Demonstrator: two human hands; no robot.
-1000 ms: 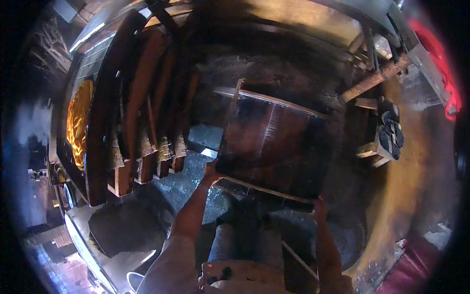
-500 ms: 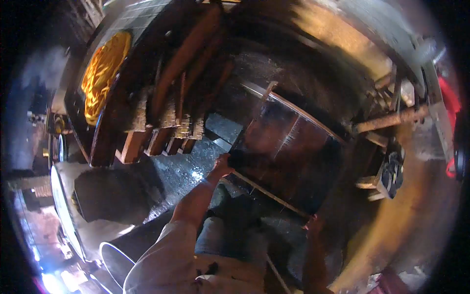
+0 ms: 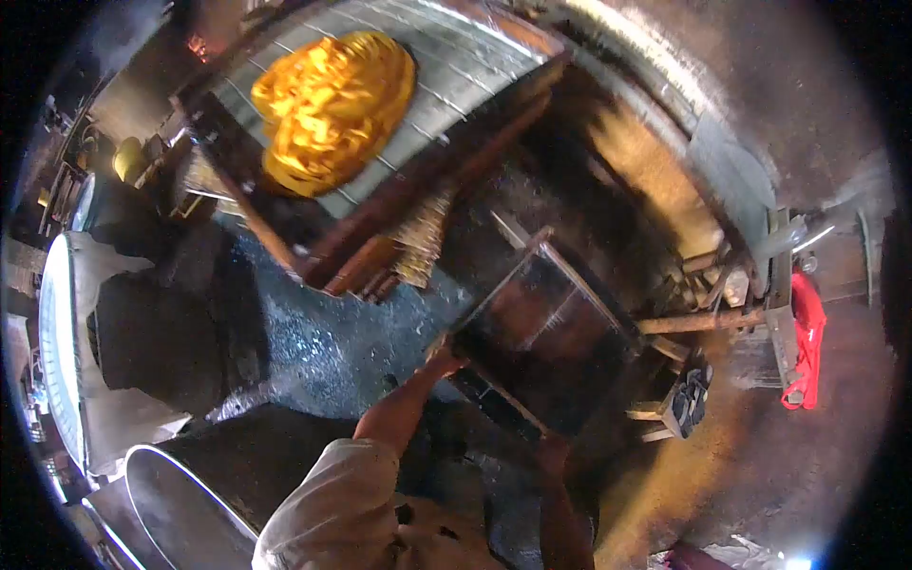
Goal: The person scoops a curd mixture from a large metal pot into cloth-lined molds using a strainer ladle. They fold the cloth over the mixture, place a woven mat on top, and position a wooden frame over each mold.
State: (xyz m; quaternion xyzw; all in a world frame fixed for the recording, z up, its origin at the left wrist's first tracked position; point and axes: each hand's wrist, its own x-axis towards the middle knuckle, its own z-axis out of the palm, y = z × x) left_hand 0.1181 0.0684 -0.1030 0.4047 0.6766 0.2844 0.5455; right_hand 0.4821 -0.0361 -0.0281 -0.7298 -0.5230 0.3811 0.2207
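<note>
A dark rectangular framed tray [image 3: 537, 332] with pale wooden edges is held low in front of my body. My left hand [image 3: 444, 359] is wrapped round its left corner. At the near right corner my right hand [image 3: 553, 452] grips the frame, its fingers dim in shadow. Up and to the left stands a stack of similar wooden frames [image 3: 380, 249], whose top one has wires across it. A bundled yellow-orange cloth [image 3: 332, 109] lies on that top frame.
A large metal drum [image 3: 190, 499] is at the lower left, beside a wide round vessel [image 3: 62, 351]. Dark footwear rests on a small wooden stool [image 3: 665, 413] at the right. Behind it are a log [image 3: 703, 323] and a red cloth [image 3: 807, 342]. Wet floor [image 3: 323, 323] shows between stack and drum.
The view has turned, so the stack and yellow cloth now appear larger and further right. Both hands still hold the tray, which appears at a steeper slant and lower.
</note>
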